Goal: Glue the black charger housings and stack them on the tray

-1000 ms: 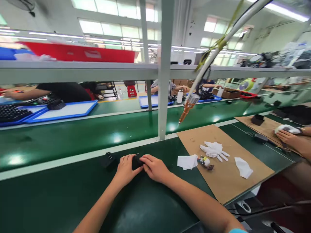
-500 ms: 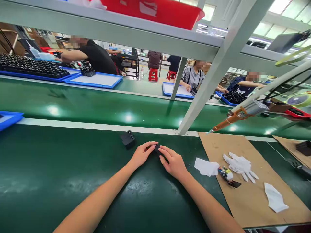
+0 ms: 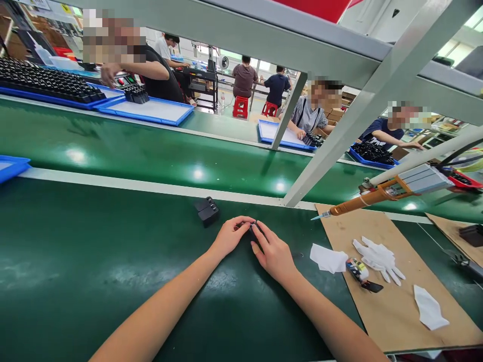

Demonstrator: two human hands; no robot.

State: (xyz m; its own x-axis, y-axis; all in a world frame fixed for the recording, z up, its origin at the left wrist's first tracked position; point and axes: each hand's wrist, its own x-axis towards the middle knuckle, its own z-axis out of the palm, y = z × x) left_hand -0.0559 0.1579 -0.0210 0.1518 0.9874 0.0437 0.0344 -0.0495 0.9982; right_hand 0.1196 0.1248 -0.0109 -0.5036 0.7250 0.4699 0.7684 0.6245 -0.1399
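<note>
Both of my hands meet over the green tabletop around a small black plastic part (image 3: 253, 234), which is mostly covered by fingers. My left hand (image 3: 231, 236) pinches its left side with thumb and fingertips. From the right, my right hand (image 3: 274, 254) closes on it, its fingers lying over the top. What exact kind of part it is cannot be seen. Just beyond my left hand, a pair of black plastic blocks (image 3: 207, 211) sits on the table, side by side and untouched.
A brown cardboard sheet (image 3: 392, 322) at right carries a white glove (image 3: 379, 259), paper pieces and a small electronic part (image 3: 357, 270). Above its far edge hangs an orange dispenser-like tool (image 3: 350, 203). A slanted grey post (image 3: 339, 125) stands ahead. Co-workers sit beyond the green belt (image 3: 151, 151).
My view has shifted, so the scene sits slightly differently in the frame. My right fingers have moved further over the top of the black part; both hands stay on it.
</note>
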